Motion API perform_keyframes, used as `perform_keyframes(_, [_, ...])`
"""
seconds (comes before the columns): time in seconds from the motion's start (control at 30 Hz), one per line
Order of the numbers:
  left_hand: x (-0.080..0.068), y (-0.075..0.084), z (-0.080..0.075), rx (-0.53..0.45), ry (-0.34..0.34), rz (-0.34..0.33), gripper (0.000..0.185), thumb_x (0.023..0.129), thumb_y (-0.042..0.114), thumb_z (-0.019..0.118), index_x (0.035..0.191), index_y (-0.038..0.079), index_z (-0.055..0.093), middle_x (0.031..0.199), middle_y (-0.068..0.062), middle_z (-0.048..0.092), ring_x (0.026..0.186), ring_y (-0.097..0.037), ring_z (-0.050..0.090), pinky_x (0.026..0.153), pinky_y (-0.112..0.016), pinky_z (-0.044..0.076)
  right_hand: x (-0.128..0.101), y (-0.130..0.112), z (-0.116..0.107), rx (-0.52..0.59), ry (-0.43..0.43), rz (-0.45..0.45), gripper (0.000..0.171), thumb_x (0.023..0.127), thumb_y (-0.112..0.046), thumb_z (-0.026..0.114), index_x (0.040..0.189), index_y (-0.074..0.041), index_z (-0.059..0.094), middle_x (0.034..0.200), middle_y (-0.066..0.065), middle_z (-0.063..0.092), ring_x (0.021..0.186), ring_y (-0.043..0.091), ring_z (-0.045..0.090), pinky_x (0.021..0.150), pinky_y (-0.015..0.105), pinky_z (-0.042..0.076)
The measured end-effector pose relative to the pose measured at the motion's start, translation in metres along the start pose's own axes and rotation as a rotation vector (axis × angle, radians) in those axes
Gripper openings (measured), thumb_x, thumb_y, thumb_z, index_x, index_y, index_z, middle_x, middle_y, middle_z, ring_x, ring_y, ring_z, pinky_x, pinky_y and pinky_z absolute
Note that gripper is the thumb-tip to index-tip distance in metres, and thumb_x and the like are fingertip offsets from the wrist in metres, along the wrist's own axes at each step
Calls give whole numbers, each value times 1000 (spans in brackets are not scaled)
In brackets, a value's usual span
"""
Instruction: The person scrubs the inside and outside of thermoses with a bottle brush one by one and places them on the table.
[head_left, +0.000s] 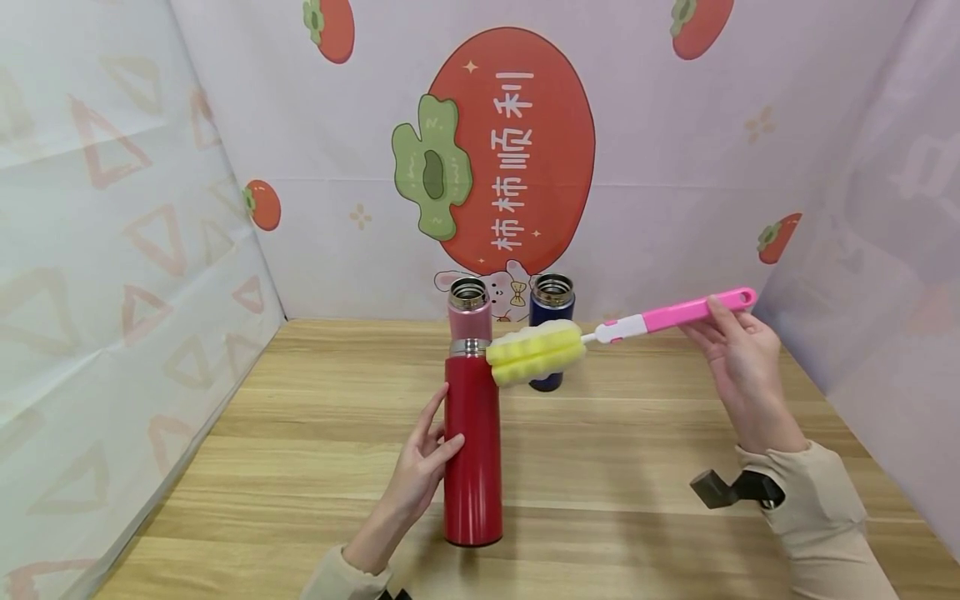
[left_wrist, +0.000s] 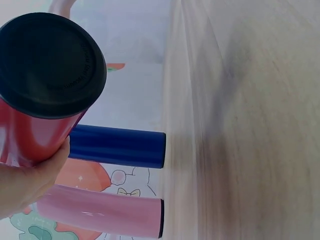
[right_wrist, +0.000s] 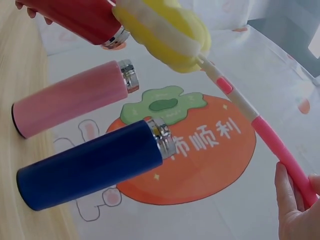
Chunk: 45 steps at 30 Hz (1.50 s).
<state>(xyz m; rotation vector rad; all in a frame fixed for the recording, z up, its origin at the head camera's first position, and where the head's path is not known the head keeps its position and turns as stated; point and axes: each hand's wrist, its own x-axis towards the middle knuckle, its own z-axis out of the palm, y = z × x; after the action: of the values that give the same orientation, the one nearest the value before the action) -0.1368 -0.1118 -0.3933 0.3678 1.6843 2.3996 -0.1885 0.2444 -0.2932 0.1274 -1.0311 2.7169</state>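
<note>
Centre of the head view: the red flask (head_left: 473, 450) stands upright on the wooden desk (head_left: 637, 467), lid off, its steel mouth showing. The left hand (head_left: 420, 467) lies against the flask's left side with fingers nearly straight, steadying it rather than wrapping it; in the left wrist view the palm (left_wrist: 25, 182) sits by the flask's red wall below its black base.

Over on the right of the frame, the right hand (head_left: 738, 354) has its grip pinched round the pink handle of the bottle brush (head_left: 660, 317), and the yellow sponge head (head_left: 536, 352) hovers just beside the flask's rim, level with it and a touch to the right. It is not inside yet.

Behind, in mid-frame, the pink flask (head_left: 469, 308) and the blue flask (head_left: 552, 321) wait open-topped near the persimmon backdrop (head_left: 510, 150).

So by the look of it the scrubbing is only starting: brush in hand, flask braced, sponge not entered, and two more flasks standing untouched.
</note>
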Motion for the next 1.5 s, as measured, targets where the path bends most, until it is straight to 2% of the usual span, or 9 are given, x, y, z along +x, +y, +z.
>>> perform_keyframes(0.2, [1,8,-2,2,15,46,67,87,0,48,141,23,16,124,-15,38,108,-21,47,85,-33,44,-6,-1,-7,-7,0,29,11,83,-1,56,91,6,55,82,17,63,80,23,64,75,31,48])
perform_keyframes(0.57, [6,29,-9,-36,110,141,69,88,-3,43,142,24,10,125,-13,38,108,-18,49,86,-32,44,-17,5,-17,-46,-42,58,9,86,-1,53,89,5,57,83,15,64,81,22,64,75,31,48])
perform_keyframes(0.9, [10,44,-14,-69,194,204,70,88,-6,40,142,28,12,124,-8,38,110,-18,47,85,-30,44,-30,14,-21,-91,-63,85,8,86,0,51,89,4,58,83,15,65,80,22,65,75,30,48])
perform_keyframes(1.23, [13,53,-15,-73,253,261,71,88,-4,43,141,31,11,131,-9,34,115,-22,42,87,-32,44,-38,21,-23,-150,-105,83,12,87,0,49,88,3,61,81,13,66,79,19,65,73,29,48])
perform_keyframes(1.5, [15,56,-14,-120,283,287,71,88,-4,43,140,33,12,131,-9,35,116,-24,41,89,-33,42,-39,28,-22,-222,-155,55,13,87,-1,50,88,1,62,81,12,67,80,18,65,73,30,48])
